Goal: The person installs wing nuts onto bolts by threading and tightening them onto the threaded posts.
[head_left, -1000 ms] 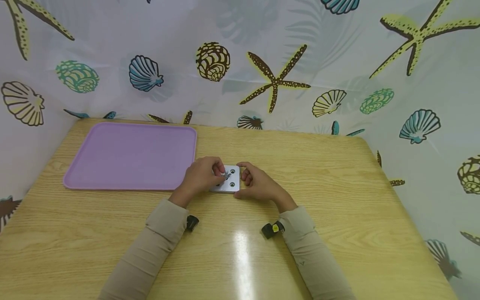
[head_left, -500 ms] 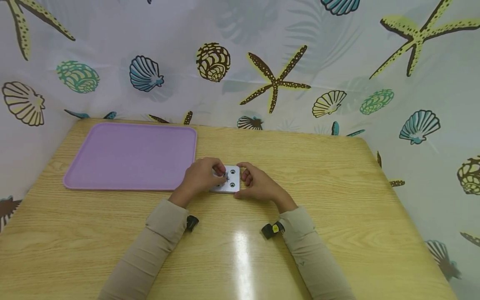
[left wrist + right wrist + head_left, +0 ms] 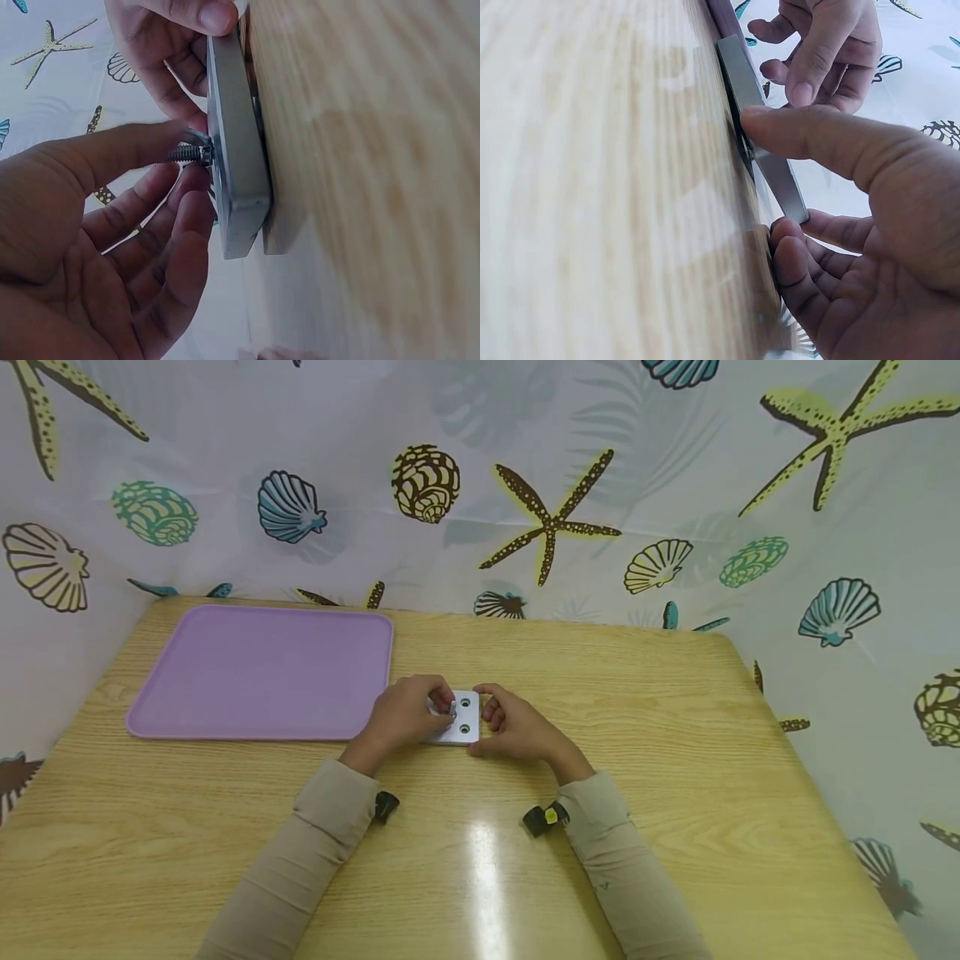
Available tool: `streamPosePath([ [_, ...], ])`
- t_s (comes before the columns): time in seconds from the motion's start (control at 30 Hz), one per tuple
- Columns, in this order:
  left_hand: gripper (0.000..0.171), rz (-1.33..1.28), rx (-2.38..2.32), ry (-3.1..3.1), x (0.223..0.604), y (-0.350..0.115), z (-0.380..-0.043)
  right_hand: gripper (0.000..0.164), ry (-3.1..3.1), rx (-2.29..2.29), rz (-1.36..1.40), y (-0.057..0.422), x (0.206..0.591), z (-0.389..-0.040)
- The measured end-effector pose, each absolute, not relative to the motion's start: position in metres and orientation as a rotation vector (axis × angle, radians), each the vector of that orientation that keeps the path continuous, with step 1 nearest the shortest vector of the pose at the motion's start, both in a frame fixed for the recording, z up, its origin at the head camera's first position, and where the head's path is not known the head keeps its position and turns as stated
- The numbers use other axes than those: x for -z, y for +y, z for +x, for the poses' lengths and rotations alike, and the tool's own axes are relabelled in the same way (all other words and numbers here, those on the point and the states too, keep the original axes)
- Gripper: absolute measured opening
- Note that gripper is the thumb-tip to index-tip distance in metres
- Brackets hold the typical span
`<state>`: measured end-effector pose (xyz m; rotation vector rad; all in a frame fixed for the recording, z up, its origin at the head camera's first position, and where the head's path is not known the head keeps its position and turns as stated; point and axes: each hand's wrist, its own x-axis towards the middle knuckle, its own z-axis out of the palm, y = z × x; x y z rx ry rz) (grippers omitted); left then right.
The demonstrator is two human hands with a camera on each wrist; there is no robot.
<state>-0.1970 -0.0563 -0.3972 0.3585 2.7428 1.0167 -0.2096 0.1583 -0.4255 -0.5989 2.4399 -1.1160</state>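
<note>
A square silver metal plate (image 3: 472, 717) with round holes lies near the middle of the table, a narrow dark gap under it in the wrist views. From its face a threaded bolt (image 3: 178, 154) sticks out, with a small wing nut (image 3: 204, 155) low on the thread against the plate. My left hand (image 3: 407, 710) pinches the wing nut between thumb and fingers, which partly hide it. On the plate's right side, my right hand (image 3: 521, 727) grips opposite edges, thumb (image 3: 780, 135) on the near one and index finger on the far one.
A purple tray (image 3: 262, 677) lies on the wooden table (image 3: 637, 735), left of the plate and close to my left hand. Behind the table hangs a white curtain (image 3: 345, 418) with shells and starfish.
My left fingers have shifted slightly at the wing nut, whose visible part has turned. The right hand and the plate have stayed in place.
</note>
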Motion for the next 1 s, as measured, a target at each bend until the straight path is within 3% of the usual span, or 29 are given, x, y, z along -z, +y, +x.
streamPosePath([
  [0.13, 0.023, 0.374, -1.007, 2.758, 0.3971, -0.0555, -0.1959, 0.085, 2.443, 1.112, -0.603, 0.1584, 0.4252, -0.2092],
  [0.6, 0.005, 0.288, -0.986, 2.830, 0.4007, -0.0559, -0.1981, 0.085, 2.443, 1.113, -0.591, 0.1573, 0.4242, -0.2092],
  [0.8, 0.008, 0.306, -0.985, 2.808, 0.4011, -0.0564, -0.1985, 0.085, 2.446, 1.103, -0.582, 0.1572, 0.4245, -0.2095],
  [1.0, 0.025, 0.402, -0.984, 2.770, 0.3995, -0.0564, -0.1994, 0.085, 2.441, 1.115, -0.591, 0.1576, 0.4245, -0.2092],
])
